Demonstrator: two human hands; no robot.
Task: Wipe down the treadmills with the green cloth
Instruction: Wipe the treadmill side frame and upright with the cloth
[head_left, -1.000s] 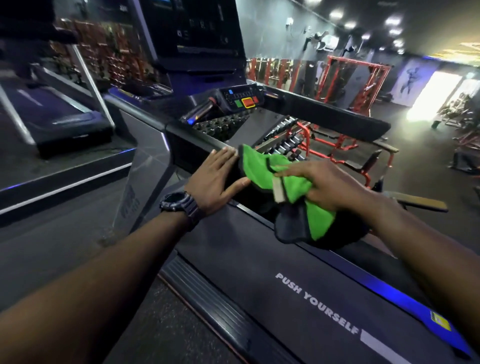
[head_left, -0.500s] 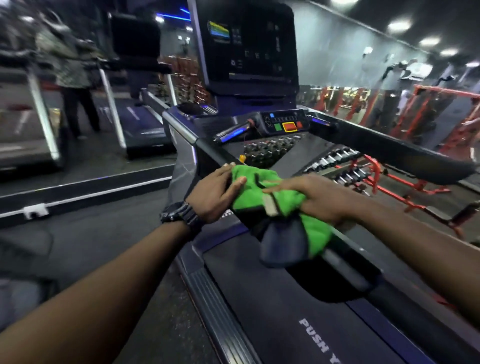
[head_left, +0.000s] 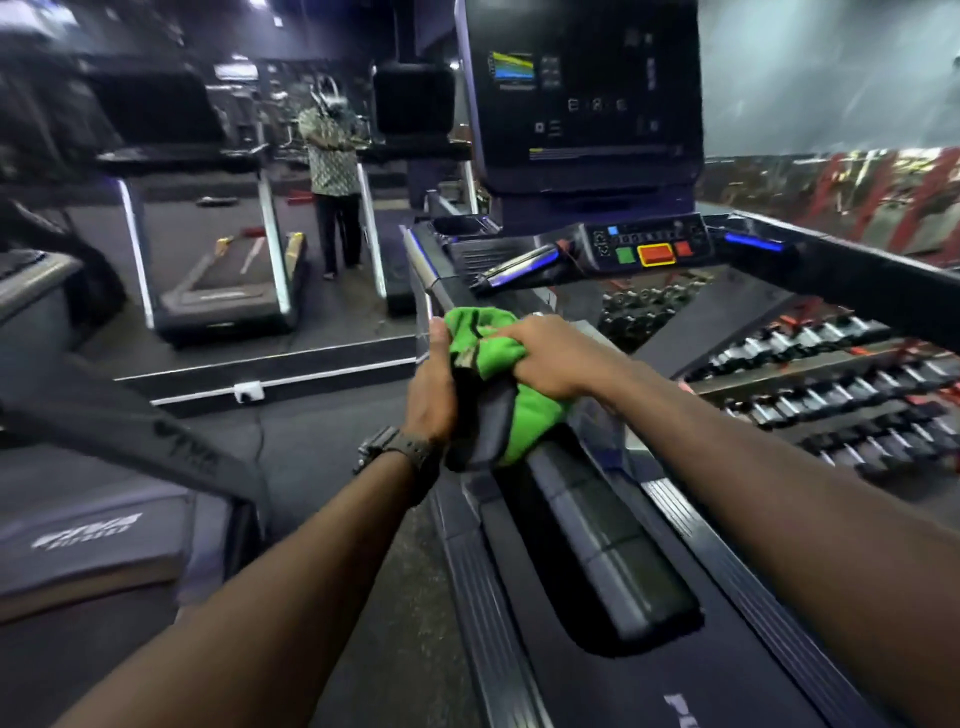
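View from my head, taking the green cloth (head_left: 511, 400) as landmark. To its left, my left hand (head_left: 432, 387) stands edge-up against the cloth, thumb raised, the palm pressed to the cloth's side; whether its fingers curl round the fabric cannot be told, as they are hidden behind it. A dark watch (head_left: 387, 452) sits on that wrist, below and left of the cloth. The cloth itself lies bunched on the left handrail (head_left: 605, 525) of the treadmill (head_left: 727, 649), lodged between my two hands and touching both. It is bright green with a dark panel or lining folded out along its lower left, and its top is crumpled into a rounded lump. To its right, my right hand (head_left: 548, 356) lies over the cloth, knuckles up, fingers curled down and clutching a fold of the fabric. Both forearms reach in from the lower edge and meet at the cloth. Above and right of the cloth is the console (head_left: 649, 241) with a green and a red button. Far left of the cloth stands another treadmill (head_left: 228, 280), with a person (head_left: 332, 171) beside it.
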